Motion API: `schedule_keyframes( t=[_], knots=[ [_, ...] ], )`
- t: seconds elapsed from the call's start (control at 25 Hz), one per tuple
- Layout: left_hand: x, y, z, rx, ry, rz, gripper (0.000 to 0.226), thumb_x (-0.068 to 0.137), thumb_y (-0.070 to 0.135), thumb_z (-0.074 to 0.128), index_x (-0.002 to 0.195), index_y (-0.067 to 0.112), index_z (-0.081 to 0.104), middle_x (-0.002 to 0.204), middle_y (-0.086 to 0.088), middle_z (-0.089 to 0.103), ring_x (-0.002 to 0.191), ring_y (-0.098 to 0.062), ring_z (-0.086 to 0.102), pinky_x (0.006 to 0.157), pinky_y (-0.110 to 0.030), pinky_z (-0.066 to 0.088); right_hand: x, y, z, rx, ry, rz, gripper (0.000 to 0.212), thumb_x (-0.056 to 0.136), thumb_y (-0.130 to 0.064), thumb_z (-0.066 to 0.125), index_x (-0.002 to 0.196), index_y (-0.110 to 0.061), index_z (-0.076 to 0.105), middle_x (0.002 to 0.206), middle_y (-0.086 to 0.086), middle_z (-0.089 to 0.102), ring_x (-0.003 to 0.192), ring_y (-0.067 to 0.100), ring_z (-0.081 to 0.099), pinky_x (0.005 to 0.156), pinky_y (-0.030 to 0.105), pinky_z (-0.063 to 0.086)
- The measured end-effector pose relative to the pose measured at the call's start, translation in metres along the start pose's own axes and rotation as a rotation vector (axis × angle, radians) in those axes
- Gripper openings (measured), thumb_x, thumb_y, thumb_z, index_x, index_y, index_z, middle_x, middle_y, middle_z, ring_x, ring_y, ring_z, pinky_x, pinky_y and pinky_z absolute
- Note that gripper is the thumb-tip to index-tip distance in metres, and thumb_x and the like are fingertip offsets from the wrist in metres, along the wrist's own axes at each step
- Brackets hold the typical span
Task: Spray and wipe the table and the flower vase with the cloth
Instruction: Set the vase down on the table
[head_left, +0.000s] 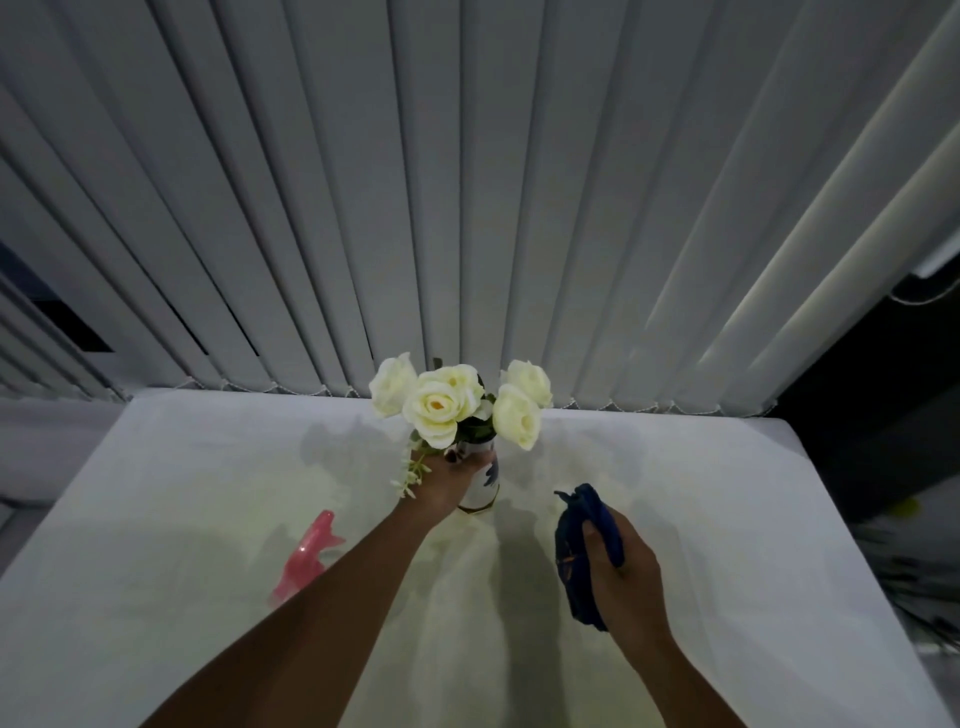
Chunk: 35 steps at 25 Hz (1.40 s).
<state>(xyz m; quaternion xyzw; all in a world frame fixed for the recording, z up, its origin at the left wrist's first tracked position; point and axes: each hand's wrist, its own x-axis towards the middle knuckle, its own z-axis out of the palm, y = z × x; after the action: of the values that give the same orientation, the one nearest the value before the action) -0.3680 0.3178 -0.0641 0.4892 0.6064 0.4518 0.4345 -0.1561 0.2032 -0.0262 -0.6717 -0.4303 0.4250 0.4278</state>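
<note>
Near the far edge of the white surface (727, 519), our left hand (449, 480) wraps its fingers (475, 461) around the vase (485, 488) of white roses (441, 408). Our right hand (623, 571) grips the bunched blue cloth (576, 561) just beside it. Left of our forearm lies the pink sprayer (306, 558).

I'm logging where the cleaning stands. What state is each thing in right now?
flower vase: upright on the table, gripped by the left hand
white roses: standing in the vase
blue cloth: bunched in the right hand, apart from the vase
pink spray bottle: on the table, unheld
table: covered in white
blinds: closed
</note>
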Motion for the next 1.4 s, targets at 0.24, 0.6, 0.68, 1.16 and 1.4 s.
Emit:
schedule_keyframes(
  t=[0.24, 0.6, 0.68, 1.16, 1.4],
  knots=[
    [0.001, -0.003, -0.001, 0.045, -0.064, 0.032, 0.058, 0.078, 0.022, 0.084, 0.129, 0.024, 0.056, 0.137, -0.001, 0.061, 0.129, -0.029, 0.059, 0.112, -0.044, 0.046, 0.006, 0.001, 0.003, -0.052, 0.011, -0.005, 0.019, 0.102, -0.018, 0.052, 0.114, -0.021, 0.067, 0.075, 0.004, 0.075, 0.059, 0.006, 0.07, 0.052, 0.012, 0.049],
    [-0.047, -0.002, -0.042, 0.388, -0.273, -0.338, 0.057, 0.099, 0.031, 0.062, 0.149, 0.01, 0.048, 0.158, -0.009, 0.046, 0.143, -0.026, 0.047, 0.119, -0.037, 0.037, -0.003, -0.035, 0.02, -0.013, -0.043, -0.056, 0.018, 0.103, -0.021, 0.05, 0.117, -0.028, 0.06, 0.091, -0.003, 0.072, 0.066, -0.001, 0.066, 0.055, 0.013, 0.046],
    [-0.082, -0.009, -0.06, 0.281, -0.273, -0.383, 0.052, 0.095, 0.03, 0.069, 0.141, 0.009, 0.058, 0.149, -0.008, 0.055, 0.133, -0.025, 0.057, 0.113, -0.035, 0.045, -0.013, -0.041, 0.029, -0.023, -0.069, -0.07, 0.022, 0.103, -0.022, 0.05, 0.122, -0.027, 0.059, 0.092, -0.006, 0.071, 0.071, 0.0, 0.065, 0.058, 0.016, 0.045],
    [-0.157, -0.039, -0.167, 0.522, 0.285, 0.131, 0.05, 0.084, 0.037, 0.077, 0.13, 0.025, 0.061, 0.132, 0.017, 0.061, 0.119, -0.006, 0.057, 0.106, -0.036, 0.045, -0.043, -0.052, 0.079, -0.135, -0.154, -0.106, 0.018, 0.102, -0.022, 0.052, 0.114, -0.031, 0.062, 0.089, -0.005, 0.071, 0.079, 0.013, 0.068, 0.074, 0.034, 0.053],
    [-0.147, -0.059, -0.164, 0.378, 0.15, 0.117, 0.028, 0.086, 0.026, 0.079, 0.109, 0.04, 0.072, 0.095, 0.016, 0.078, 0.083, -0.001, 0.073, 0.081, -0.033, 0.058, -0.039, -0.044, 0.076, -0.116, -0.14, -0.037, 0.018, 0.1, -0.031, 0.053, 0.11, -0.033, 0.067, 0.083, -0.002, 0.077, 0.07, 0.019, 0.074, 0.072, 0.042, 0.062]
  ],
)
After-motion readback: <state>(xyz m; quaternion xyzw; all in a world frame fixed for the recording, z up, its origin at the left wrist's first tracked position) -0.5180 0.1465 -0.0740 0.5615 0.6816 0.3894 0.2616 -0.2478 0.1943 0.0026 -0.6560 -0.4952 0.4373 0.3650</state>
